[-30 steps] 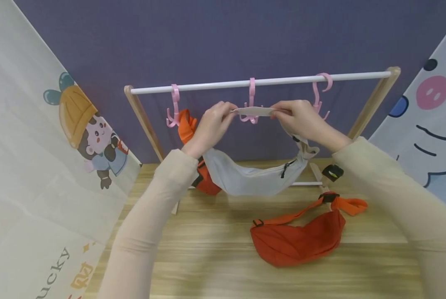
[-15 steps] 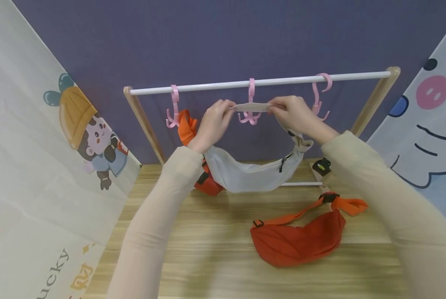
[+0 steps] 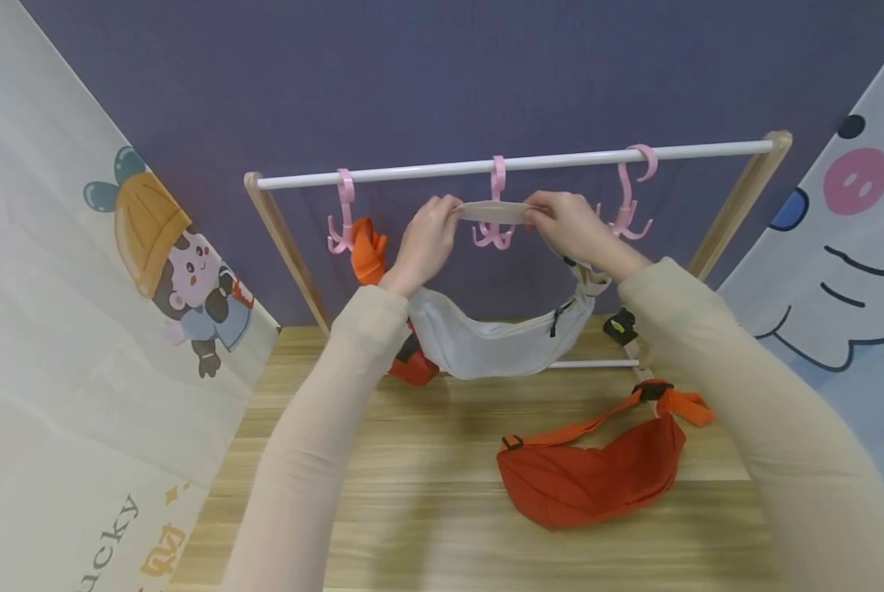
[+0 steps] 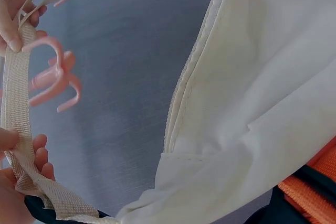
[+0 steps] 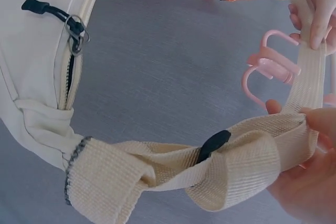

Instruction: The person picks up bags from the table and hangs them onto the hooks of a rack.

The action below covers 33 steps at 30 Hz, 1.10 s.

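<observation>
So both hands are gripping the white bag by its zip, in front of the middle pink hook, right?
Not by the zip: the left hand and right hand grip the white bag by its strap, in front of the middle pink hook, as the head view shows.

White fabric bag (image 4: 252, 103): the left wrist view cropped it.
Far-left red-orange fabric bag (image 3: 415, 374): a cream sleeve (image 3: 319, 436) partly hid it.

A matte blue-grey back wall (image 3: 442, 82), perhaps cloth-covered, stands between white cartoon-printed side panels (image 3: 49, 271) above a pale yellow-brown wood-grained surface (image 3: 442, 526).
</observation>
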Each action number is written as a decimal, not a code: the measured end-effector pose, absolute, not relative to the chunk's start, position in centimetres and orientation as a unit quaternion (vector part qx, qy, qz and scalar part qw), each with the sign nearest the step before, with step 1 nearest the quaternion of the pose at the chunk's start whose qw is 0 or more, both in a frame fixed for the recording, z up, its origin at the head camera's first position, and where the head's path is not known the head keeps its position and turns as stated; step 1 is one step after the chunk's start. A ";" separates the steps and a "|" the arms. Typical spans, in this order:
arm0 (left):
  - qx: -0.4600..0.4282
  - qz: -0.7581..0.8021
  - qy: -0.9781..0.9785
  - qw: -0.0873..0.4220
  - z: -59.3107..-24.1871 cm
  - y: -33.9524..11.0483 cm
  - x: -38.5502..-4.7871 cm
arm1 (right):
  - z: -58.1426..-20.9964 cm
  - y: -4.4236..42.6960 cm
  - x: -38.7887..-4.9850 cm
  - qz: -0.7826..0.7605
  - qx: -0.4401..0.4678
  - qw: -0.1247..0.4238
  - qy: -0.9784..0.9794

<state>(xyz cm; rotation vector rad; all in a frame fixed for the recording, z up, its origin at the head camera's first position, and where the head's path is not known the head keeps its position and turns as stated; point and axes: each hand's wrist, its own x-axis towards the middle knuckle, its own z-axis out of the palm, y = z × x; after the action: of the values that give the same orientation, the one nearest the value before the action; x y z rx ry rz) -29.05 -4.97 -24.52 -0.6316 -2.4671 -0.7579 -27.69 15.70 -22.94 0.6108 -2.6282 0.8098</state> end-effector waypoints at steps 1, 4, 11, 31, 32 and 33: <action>-0.227 -0.276 -0.903 0.237 -24.6 -4.9 -29.1 | -23.0 15.7 -27.8 0.282 0.214 0.158 -0.922; -0.220 -0.272 -0.907 0.233 -24.8 -4.9 -29.4 | -23.2 15.6 -28.0 0.281 0.215 0.152 -0.923; -0.215 -0.265 -0.913 0.225 -25.6 -4.8 -29.8 | -23.8 15.6 -28.3 0.279 0.215 0.156 -0.923; -0.222 -0.247 -0.924 0.188 -26.7 -4.5 -29.8 | -25.2 16.2 -28.7 0.277 0.217 0.146 -0.925; -0.223 -0.247 -0.925 0.186 -26.8 -4.5 -29.8 | -25.2 16.2 -28.7 0.276 0.216 0.145 -0.925; -0.223 -0.246 -0.925 0.184 -26.9 -4.5 -29.8 | -25.3 16.2 -28.7 0.277 0.215 0.144 -0.925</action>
<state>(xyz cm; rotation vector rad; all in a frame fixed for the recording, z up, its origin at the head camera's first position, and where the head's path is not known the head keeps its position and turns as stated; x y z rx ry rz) -29.77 -4.50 -26.86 -0.6301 -2.6080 -0.6938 -28.71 16.22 -25.26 0.6196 -2.6675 0.7979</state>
